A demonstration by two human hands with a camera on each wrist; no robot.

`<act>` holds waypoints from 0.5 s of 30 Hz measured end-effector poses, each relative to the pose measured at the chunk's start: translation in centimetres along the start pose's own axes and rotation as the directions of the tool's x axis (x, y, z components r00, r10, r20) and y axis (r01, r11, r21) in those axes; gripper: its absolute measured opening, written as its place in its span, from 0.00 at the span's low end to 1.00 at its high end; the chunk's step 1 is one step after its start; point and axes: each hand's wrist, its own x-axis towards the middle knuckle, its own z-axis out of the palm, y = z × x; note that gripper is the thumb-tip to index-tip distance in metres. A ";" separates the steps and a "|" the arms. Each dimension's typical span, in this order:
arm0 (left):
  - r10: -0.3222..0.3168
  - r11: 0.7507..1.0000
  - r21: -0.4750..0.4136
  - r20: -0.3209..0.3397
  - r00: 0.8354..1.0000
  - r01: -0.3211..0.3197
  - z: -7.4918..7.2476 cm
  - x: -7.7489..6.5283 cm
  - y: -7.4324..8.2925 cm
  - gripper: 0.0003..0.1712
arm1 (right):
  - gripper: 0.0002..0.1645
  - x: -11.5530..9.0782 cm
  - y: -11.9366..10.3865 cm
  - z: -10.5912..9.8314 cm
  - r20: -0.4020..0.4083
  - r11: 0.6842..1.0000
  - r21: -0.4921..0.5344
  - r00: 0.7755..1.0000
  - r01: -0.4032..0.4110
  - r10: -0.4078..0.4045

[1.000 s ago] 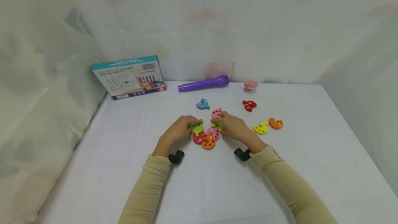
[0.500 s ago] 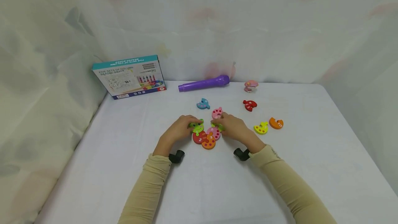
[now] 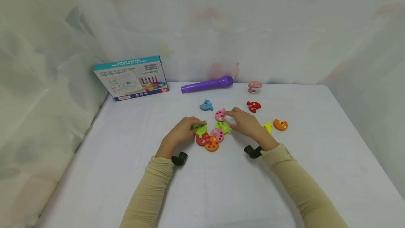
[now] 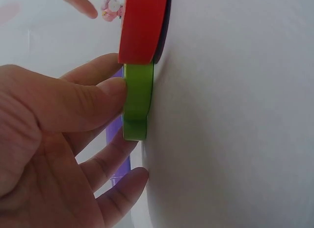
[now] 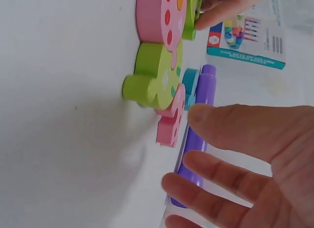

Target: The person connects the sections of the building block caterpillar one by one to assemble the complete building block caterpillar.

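Observation:
My left hand point(image 3: 184, 131) pinches the green frog-face puzzle piece point(image 3: 200, 129) between thumb and fingers, flat on the table. Linked to this head is a curved row: red piece 2 point(image 3: 202, 140), orange piece 3 point(image 3: 212, 145), a pink spotted piece point(image 3: 217, 135) and a green striped piece point(image 3: 223, 127). My right hand point(image 3: 245, 124) hovers just right of the row, fingers spread and holding nothing. Its index fingertip overlaps a separate pink spotted piece point(image 3: 219, 115) in the head view. The right wrist view shows the thumb point(image 5: 230, 125) apart from the green striped piece point(image 5: 152, 75).
Loose pieces lie around: blue point(image 3: 206, 105) behind, red point(image 3: 254, 107), yellow point(image 3: 268, 128) partly behind the right wrist, and orange point(image 3: 280, 125). Along the back stand a bead-set box point(image 3: 133, 79), a purple toy microphone point(image 3: 207, 84) and a small pink figurine point(image 3: 254, 87).
My right hand has let go of the green striped piece and shifted right and slightly back, uncovering it in the row. The left hand stays on the frog-face piece.

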 end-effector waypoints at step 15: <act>-0.019 1.000 -0.003 0.002 1.000 0.019 0.2 0.3 -0.1 0.20 | 0.27 4.7 -0.3 -1.6 -0.004 1.000 -0.024 1.000 0.007 -0.007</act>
